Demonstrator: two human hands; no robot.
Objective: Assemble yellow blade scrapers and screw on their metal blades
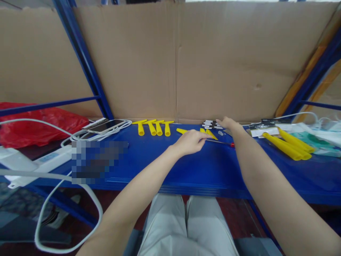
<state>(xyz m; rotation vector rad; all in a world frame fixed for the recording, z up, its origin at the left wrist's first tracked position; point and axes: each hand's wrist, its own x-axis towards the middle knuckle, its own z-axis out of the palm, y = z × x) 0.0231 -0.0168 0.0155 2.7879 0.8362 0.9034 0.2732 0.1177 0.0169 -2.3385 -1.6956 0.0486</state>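
Observation:
My left hand (190,142) is over the middle of the blue table, fingers curled and thumb and fingertips together. Its fingertips meet the near end of a small yellow piece (211,134); whatever they pinch is too small to make out. Just right of them lies a thin metal-shafted tool with a red end (232,144). My right hand (228,122) reaches to the back, fingers stretched out beside a stack of black-and-white strips (210,124). Small metal bits (221,133) lie below it. Another yellow piece (181,131) is partly behind my left hand.
Several yellow T-shaped handles (167,129) stand in a row at the back. Yellow tubes (289,145) and labelled packets (263,129) lie right. A phone (105,126), white cables (124,124), a power strip (50,160) and a red bag (45,124) are left. Cardboard (176,64) walls the back.

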